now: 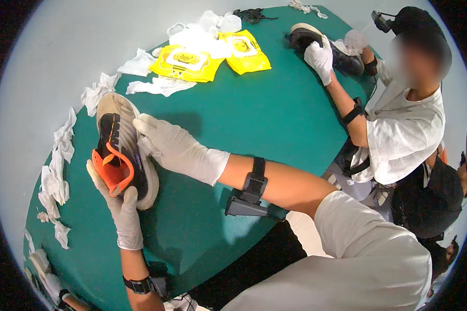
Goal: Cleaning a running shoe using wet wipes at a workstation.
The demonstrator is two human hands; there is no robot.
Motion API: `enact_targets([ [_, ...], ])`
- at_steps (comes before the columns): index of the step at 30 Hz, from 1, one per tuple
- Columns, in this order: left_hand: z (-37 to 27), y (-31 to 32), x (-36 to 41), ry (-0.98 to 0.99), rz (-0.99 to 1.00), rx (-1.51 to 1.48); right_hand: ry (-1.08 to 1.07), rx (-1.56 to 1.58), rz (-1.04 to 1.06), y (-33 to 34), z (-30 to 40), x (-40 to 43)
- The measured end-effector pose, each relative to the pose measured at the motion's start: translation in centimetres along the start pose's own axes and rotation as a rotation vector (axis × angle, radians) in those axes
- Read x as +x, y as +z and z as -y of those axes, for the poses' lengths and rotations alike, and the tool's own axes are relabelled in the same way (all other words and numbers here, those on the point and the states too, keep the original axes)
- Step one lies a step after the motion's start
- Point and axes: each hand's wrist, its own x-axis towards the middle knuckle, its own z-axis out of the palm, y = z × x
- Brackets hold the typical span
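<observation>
A sneaker (116, 105) with a beige toe, black upper, orange lining and white sole is held above the green table, its toe pointing away from me. My left hand (126, 217), in a white glove, grips it at the heel, with the thumb near the orange collar. On the shoe's right side, my gloved right hand (175, 144) presses a crumpled white wipe (147, 147) along the sidewall. The fingertips partly hide that wipe. Both wrists carry black strapped devices.
Two yellow wipe packs (186, 64) lie on the green table (233, 112), with crumpled wipes (56, 175) along its left edge. A black tangled item (253, 15) rests at the far edge. At right, a co-worker (408, 128) holds a black shoe (344, 58). Another person's gloved hand (52, 285) shows lower left.
</observation>
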Motion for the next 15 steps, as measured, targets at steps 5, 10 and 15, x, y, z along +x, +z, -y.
enact_targets([
  [5, 1.2, -0.9, -0.2, -0.024, 0.01, 0.04, -0.028, 0.2, -0.205, 0.6, -0.7, 0.0],
  [10, 1.7, -1.3, -0.2, -0.074, 0.01, 0.044, 0.287, 0.301, 0.106, 0.1, -0.3, 0.0],
  [15, 1.9, -1.1, 0.1, -0.021, 0.013, 0.058, 0.246, 0.174, 0.09, 0.1, -0.4, -0.1],
])
